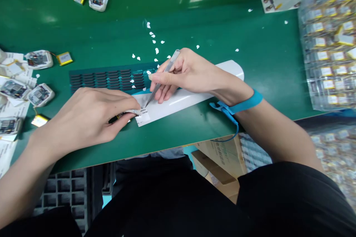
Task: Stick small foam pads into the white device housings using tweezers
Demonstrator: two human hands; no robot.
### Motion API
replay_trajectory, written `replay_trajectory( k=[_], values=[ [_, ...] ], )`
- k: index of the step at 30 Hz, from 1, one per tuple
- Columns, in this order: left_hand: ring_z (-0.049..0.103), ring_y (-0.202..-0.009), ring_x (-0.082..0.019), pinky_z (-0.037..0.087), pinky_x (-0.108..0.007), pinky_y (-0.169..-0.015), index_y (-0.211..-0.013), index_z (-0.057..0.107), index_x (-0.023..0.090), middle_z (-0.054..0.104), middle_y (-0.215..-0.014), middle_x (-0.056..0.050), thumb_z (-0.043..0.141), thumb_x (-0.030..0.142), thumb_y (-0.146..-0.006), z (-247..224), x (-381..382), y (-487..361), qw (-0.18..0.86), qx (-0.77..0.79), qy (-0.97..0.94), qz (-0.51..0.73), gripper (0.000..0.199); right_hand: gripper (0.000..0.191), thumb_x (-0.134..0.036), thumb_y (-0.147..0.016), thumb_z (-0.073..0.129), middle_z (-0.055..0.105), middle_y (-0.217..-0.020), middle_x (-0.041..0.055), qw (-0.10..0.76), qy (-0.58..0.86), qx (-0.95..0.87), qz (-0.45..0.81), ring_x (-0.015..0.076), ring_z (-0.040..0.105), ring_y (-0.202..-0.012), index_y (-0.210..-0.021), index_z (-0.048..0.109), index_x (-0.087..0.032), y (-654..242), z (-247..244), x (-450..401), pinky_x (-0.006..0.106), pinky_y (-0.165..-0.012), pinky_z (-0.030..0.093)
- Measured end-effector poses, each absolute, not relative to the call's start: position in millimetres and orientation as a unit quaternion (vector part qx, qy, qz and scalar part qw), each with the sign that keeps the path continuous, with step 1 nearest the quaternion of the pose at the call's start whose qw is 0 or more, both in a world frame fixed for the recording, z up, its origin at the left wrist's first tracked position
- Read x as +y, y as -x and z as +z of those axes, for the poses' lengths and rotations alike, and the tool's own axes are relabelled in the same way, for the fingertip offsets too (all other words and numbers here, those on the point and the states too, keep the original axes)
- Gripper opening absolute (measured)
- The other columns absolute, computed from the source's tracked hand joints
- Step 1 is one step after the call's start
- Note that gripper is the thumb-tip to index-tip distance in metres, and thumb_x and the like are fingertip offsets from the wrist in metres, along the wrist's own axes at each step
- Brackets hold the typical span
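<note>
My right hand (189, 76) holds steel tweezers (166, 71), whose tip rests on a white label sheet (178, 100) lying on the green bench. My left hand (86, 118) pinches a small flat item (124, 115), mostly hidden by my fingers, with a white strip and a gold edge showing. That item is right beside the sheet's near end. Just behind both hands lies a dark green mat (107, 79) carrying rows of black strips. A blue anti-static strap (244, 103) circles my right wrist.
Open white-cased circuit modules (39, 59) with yellow pouch batteries (64, 58) lie at the left and far side. Bagged batteries (328, 48) are piled at the right. White flecks (152, 37) dot the bench. A cardboard box (222, 155) and black tray (63, 196) sit below its front edge.
</note>
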State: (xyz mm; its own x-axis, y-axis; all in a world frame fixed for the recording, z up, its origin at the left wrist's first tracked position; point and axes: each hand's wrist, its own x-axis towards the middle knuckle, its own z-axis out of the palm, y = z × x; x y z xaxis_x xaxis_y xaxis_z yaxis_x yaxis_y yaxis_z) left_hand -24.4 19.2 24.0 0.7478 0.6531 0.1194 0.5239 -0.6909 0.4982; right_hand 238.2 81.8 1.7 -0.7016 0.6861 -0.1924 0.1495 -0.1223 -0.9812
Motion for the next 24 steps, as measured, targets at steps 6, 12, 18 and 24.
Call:
replay_trajectory(
  k=[6,12,18,24],
  values=[
    [0.079,-0.097,-0.031,0.060,-0.042,-0.092,-0.100,0.083,0.034,0.083,-0.102,-0.003,0.061,0.028,-0.095,20.2,19.3,22.4,0.211,0.338,-0.901,0.170,0.022,0.042,-0.053,-0.084,0.088,0.081,-0.075,0.0057,0.233,0.363,-0.602,0.672,0.0151,0.079,-0.066,-0.076,0.078,-0.013,-241.8,14.5,80.9,0.018,-0.060,0.066],
    [0.080,-0.082,-0.022,0.064,-0.033,-0.081,-0.103,0.083,0.032,0.084,-0.095,0.002,0.069,0.021,-0.095,25.2,17.3,17.1,0.262,0.370,-0.859,0.236,0.020,0.029,-0.042,-0.091,0.085,0.081,-0.074,0.0032,0.363,0.348,-0.573,0.647,0.0145,0.079,-0.065,-0.083,0.077,-0.015,-239.5,17.4,76.7,0.017,-0.058,0.065],
    [0.080,-0.063,-0.018,0.068,-0.026,-0.060,-0.103,0.082,0.023,0.083,-0.092,0.000,0.081,0.015,-0.088,23.4,11.3,-1.6,0.466,0.457,-0.650,0.389,0.018,0.024,-0.034,-0.106,0.066,0.083,-0.080,-0.0019,0.514,0.315,-0.563,0.565,0.0133,0.080,-0.069,-0.087,0.073,-0.022,-230.8,19.0,60.0,0.020,-0.055,0.063],
    [0.085,-0.087,-0.026,0.075,-0.033,-0.081,-0.116,0.080,0.023,0.085,-0.106,-0.003,0.087,0.012,-0.081,23.5,4.6,-6.5,0.566,0.418,-0.612,0.361,0.038,0.022,-0.039,-0.101,0.073,0.082,-0.079,-0.0002,0.455,0.294,-0.585,0.603,0.0159,0.081,-0.069,-0.089,0.073,-0.021,-224.8,19.1,44.4,0.022,-0.059,0.067]
  ],
)
